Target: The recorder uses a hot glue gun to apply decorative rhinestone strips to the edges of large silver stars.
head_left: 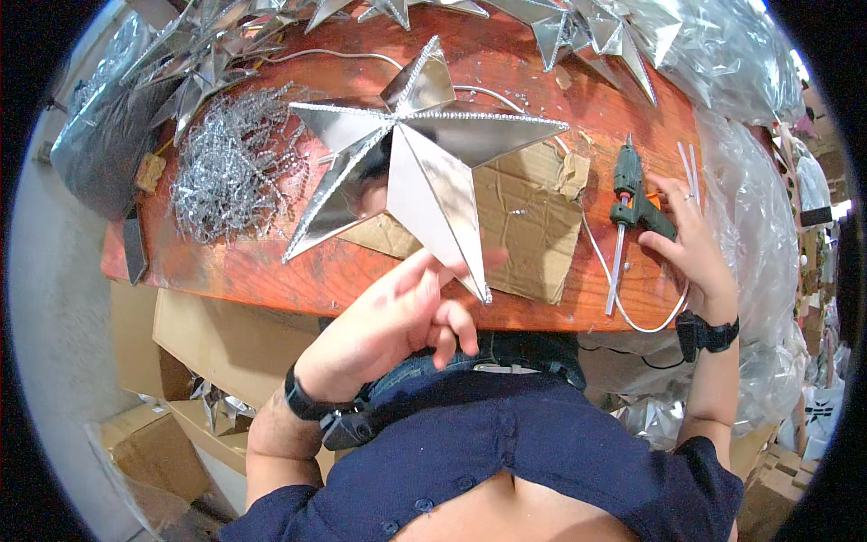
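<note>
A mirrored silver star (pixel 433 194), some ridges trimmed with silver tinsel, is tilted above the front of the table. My left hand (pixel 406 312) is closed on its lower point, which partly hides the fingers. Over at the right, a dark green glue gun (pixel 629 185) with an orange trigger and a clear glue stick rests on the table, nozzle pointing away from me. My right hand (pixel 691 230) is beside the gun's handle, fingers and thumb apart on either side of it. Whether the fingertips touch it I cannot tell.
The red-brown wooden table (pixel 262 271) holds flattened cardboard (pixel 533 221), a heap of silver tinsel (pixel 230 172) and a white cord (pixel 591 239). More silver stars (pixel 605 41) line the far edge. Clear plastic sheeting (pixel 741 199) covers the right side; cardboard boxes (pixel 149 443) stand lower left.
</note>
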Demonstrator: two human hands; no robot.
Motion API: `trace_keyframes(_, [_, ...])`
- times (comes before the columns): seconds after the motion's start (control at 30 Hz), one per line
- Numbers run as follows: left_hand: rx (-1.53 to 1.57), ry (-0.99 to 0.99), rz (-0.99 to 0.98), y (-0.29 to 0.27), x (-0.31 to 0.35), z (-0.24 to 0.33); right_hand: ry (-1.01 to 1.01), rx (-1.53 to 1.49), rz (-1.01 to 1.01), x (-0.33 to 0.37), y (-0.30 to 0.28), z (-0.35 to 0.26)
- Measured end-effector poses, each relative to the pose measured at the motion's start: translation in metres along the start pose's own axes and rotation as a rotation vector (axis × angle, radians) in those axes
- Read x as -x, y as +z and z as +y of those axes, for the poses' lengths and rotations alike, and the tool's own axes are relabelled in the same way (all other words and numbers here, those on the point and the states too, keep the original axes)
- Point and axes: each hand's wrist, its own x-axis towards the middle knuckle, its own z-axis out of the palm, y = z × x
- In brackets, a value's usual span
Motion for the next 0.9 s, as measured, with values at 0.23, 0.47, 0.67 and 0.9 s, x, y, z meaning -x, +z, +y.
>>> trace_keyframes(0.23, [0.392,-0.038,-0.001,-0.029,0.011,0.008,-0.204,0.316,0.026,-0.002,-0.005,-0.001])
trace_keyframes(0.47, [0.199,0.061,0.177,-0.041,0.045,0.019,-0.137,-0.67,0.411,-0.023,0.0,-0.084])
trace_keyframes(0.67, [-0.171,-0.038,0.288,-0.032,0.073,0.012,-0.183,-0.543,0.198,-0.039,0.003,-0.157])
trace_keyframes(0.9, [-0.762,0.204,0.334,-0.039,0.074,0.009,-0.059,-0.409,0.084,-0.061,0.008,-0.182])
